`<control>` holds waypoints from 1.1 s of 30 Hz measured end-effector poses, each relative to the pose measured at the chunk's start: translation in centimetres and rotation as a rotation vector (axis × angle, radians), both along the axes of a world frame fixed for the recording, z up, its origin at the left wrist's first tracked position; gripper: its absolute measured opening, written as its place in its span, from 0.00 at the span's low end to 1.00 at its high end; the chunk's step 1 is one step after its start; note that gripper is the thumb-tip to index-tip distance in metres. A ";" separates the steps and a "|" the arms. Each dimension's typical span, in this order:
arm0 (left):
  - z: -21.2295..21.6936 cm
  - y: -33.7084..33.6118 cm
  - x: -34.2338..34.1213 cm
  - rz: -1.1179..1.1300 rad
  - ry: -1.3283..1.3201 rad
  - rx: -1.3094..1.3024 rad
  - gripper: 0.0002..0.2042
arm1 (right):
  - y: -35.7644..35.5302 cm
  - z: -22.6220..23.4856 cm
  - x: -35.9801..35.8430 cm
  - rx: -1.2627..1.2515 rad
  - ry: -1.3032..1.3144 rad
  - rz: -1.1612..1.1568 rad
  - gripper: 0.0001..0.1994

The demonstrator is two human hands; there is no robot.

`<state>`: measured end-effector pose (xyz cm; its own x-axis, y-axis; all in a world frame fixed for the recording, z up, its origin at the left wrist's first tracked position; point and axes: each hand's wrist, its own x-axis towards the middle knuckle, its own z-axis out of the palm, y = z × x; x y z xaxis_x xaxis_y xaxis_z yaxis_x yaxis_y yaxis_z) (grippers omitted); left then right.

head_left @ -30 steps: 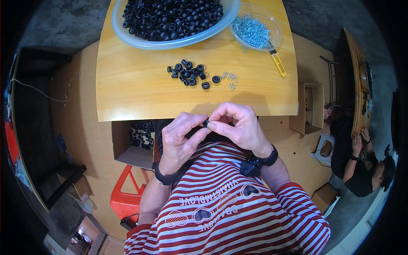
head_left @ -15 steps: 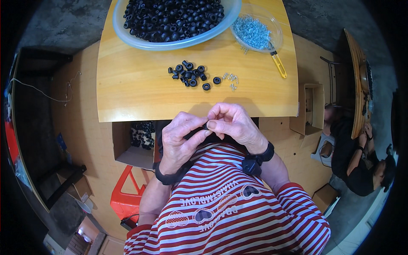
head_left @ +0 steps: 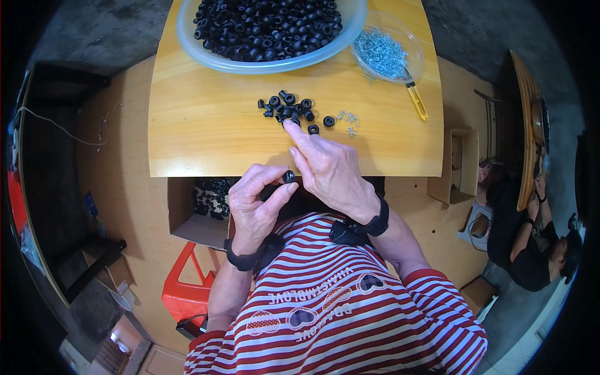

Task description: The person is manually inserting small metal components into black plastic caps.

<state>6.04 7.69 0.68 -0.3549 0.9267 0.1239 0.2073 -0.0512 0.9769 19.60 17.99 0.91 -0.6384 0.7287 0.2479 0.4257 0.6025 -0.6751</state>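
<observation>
Just off the table's near edge, my left hand point(head_left: 253, 203) pinches a small black plastic part point(head_left: 289, 177) between thumb and finger; a pale, shiny bit shows in its end. My right hand point(head_left: 328, 165) reaches over the edge with its index finger stretched to the near side of a loose pile of black parts point(head_left: 287, 111). Its thumb is apart from that finger, and I see nothing held there. To the right of the pile lie two black ring-shaped parts point(head_left: 329, 121) and a scatter of tiny clear pieces point(head_left: 349, 119).
On the wooden table point(head_left: 206, 137) stands a large translucent basin point(head_left: 275, 66) full of black parts. Beside it is a round clear tub point(head_left: 382, 55) of small bluish-clear pieces, with a yellow-handled cutter point(head_left: 417, 103). Below the table sits a cardboard box point(head_left: 199, 226). Another person works at far right.
My right hand has left my left hand and moved forward to the pile. My left hand has shifted slightly left, still pinching the black part. The table view has shifted a little right.
</observation>
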 end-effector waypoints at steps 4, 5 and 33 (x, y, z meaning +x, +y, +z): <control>-0.1 -0.2 -0.1 0.008 -0.010 0.000 0.15 | 0.4 -0.3 -0.8 0.080 -0.151 0.009 0.22; -0.1 -0.2 -0.1 0.008 -0.022 0.003 0.15 | 0.4 -0.5 -0.8 0.096 -0.179 0.010 0.22; -0.6 -0.4 0.2 0.003 -0.079 -0.054 0.14 | -0.6 -1.3 1.2 0.143 -0.062 -0.075 0.13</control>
